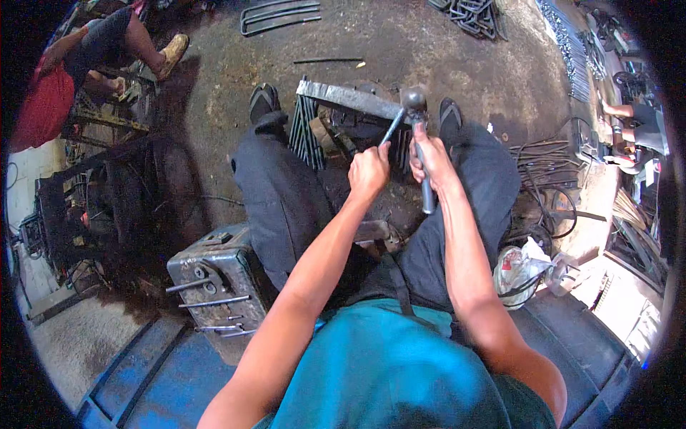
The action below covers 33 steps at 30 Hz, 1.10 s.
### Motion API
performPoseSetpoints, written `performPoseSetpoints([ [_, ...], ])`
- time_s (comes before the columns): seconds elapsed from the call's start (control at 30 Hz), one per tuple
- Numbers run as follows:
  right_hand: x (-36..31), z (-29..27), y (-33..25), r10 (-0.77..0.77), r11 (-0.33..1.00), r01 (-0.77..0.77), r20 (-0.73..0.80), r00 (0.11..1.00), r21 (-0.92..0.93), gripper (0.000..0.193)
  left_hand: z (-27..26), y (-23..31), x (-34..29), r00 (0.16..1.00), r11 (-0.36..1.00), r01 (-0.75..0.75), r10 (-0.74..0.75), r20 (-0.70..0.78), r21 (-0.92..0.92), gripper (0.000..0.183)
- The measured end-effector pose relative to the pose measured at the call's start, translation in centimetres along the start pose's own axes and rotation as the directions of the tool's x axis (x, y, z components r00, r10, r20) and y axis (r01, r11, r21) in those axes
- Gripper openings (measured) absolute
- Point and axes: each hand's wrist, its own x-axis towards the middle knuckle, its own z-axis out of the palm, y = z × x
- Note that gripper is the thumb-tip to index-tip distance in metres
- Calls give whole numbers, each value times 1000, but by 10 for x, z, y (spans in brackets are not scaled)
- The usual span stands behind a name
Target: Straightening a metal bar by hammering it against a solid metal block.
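Between my knees stands a low iron bench or stand, whose grey metal bar [343, 94] runs across in front of my hands. My left hand [369, 172] is closed around a thin metal rod [394, 126], which slants up to the right end of that bar. Wrapped around the handle of a hammer is my right hand [434, 166]. The round, dark hammer head [413, 99] lies over the bar's end, close by the rod's tip; whether they touch I cannot tell. Several dark rods [307, 136] lean under the bar's left part.
A dark metal box [214, 268] with rods on its side stands by my left leg. Bent rods [280, 16] and a metal pile [471, 16] lie ahead on the floor. A plastic bag [522, 275] sits at right. Other people's legs [143, 43] show far left and far right.
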Motion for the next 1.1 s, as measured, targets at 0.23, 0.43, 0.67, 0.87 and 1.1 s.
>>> performPoseSetpoints([
  [0.23, -45, 13, -61, -403, 885, 282, 305, 863, 371, 58, -4, 2, -5, 999, 1000, 12, -11, 35, -6, 55],
  [0.43, -41, 15, -65, -449, 856, 282, 350, 822, 434, 63, -10, 4, -3, 1000, 1000, 10, -10, 23, 18, 53],
  [0.67, -4, -7, -22, -6, 975, -6, 52, 999, 223, 59, -3, 2, -4, 999, 999, -31, 31, -7, 12, 53],
  [0.87, -53, 11, -116, -410, 892, 326, 256, 875, 314, 63, -4, 2, -4, 1000, 999, -25, 24, 7, 34, 54],
  [1.1, -52, 17, -116, -634, 760, 468, 358, 686, 450, 69, -10, 4, -4, 1000, 999, 23, -24, 14, 35, 55],
])
